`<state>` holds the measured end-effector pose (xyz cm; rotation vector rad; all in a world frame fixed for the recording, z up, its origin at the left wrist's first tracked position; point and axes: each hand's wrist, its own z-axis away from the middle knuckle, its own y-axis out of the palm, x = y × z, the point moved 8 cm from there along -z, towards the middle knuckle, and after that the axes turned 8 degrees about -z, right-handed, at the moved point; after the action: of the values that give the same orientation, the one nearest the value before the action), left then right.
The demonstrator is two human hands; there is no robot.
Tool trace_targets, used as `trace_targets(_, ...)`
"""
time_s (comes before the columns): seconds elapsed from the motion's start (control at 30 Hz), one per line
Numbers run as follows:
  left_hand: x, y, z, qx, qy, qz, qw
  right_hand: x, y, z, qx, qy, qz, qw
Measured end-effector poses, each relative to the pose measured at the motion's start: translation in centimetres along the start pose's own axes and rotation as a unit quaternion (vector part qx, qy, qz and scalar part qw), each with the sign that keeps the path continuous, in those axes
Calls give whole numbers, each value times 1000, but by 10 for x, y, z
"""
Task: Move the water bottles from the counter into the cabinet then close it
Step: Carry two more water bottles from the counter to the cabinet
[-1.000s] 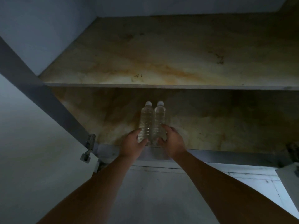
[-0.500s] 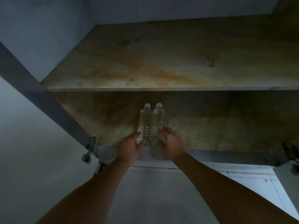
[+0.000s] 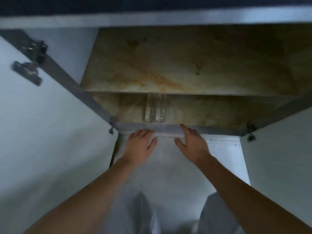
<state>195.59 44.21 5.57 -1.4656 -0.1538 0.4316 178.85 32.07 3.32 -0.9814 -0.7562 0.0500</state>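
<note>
Clearly, our two water bottles [image 3: 156, 109] are in the cabinet [image 3: 211, 128]. They stand side by side and touching on the bottom shelf [image 3: 202, 114], near its front edge and left of the middle. Their tops are hidden behind the front edge of the upper shelf [image 3: 168, 65], whose stained, marbled surface carries nothing we can make out.

Our left hand [image 3: 141, 144] is outside the cabinet, just below the grey bottom rail. We see the back of the hand, with its fingers [image 3: 143, 132] loosely straight and close together, the thumb out to the side, and nothing in its grasp. Our right hand [image 3: 190, 142] is beside it, a gap between the two. Its fingers [image 3: 184, 128] are spread and relaxed, the forefinger reaching up over the rail, and it holds nothing either. The picture is blurred, so we cannot tell whether either hand actually touches the rail. Both hands are apart from the bottles.

Both doors stand wide open, the left door [image 3: 42, 132] and the right door [image 3: 278, 149] swung out to either side of our arms. Metal hinges show at the upper left [image 3: 28, 65], lower left [image 3: 111, 125] and lower right [image 3: 250, 130] corners of the opening. Below the rail we see a white panel [image 3: 222, 157], and at the bottom our light trousers [image 3: 131, 213].
</note>
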Motion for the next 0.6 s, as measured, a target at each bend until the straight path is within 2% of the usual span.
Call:
trace_targets(0.1, -23, -81, 47, 70, 7, -55, 996, 31, -70, 71, -12, -19, 37, 999)
trace_targets(0.17, -40, -144, 72, 82, 17, -77, 994, 55, -117, 117, -16, -26, 52, 998)
trace_targets(0.3, -86, -281, 122, 52, 34, -88, 994, 108, -213, 212, 6, 9, 69, 998)
trace_targets(0.4, -115, -372, 158, 31, 35, -75, 996, 150, -286, 276, -7, 22, 62, 998)
trace_targets(0.5, -135, -439, 188, 0, 25, -73, 997, 186, -340, 325, -47, 15, 45, 998)
trace_targets(0.6, -150, -476, 210, -18, 22, -96, 995, 215, -367, 353, -77, -24, 40, 996)
